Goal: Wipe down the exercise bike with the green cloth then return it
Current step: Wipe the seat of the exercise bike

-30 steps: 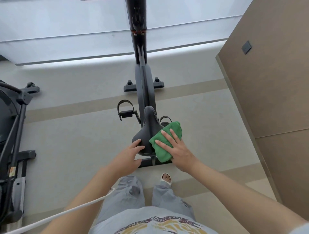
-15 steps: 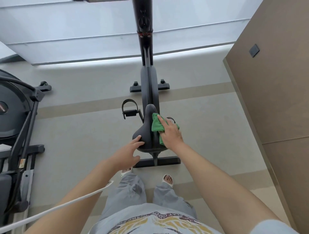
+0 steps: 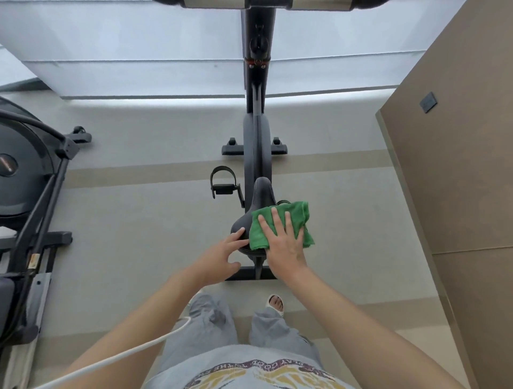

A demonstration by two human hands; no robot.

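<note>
A black exercise bike [image 3: 256, 144] stands on the floor straight ahead of me, seen from above. Its black saddle [image 3: 256, 200] is the nearest part. The green cloth [image 3: 294, 219] lies spread over the saddle's right rear side. My right hand [image 3: 283, 244] presses flat on the cloth with its fingers straight. My left hand [image 3: 222, 256] rests on the saddle's left rear edge, fingertips touching it, holding nothing. The bike's handlebar [image 3: 266, 3] is at the top edge of the view.
Another black exercise machine [image 3: 30, 177] stands at the left. A brown wall panel [image 3: 458, 166] runs along the right. A white cable [image 3: 116, 358] crosses my left forearm. The bike's left pedal [image 3: 223, 183] sticks out beside the saddle.
My right hand slid the cloth forward along the saddle's right side, then drew it back to the rear right, where it lies spread wider. My left hand stayed at the saddle's left edge.
</note>
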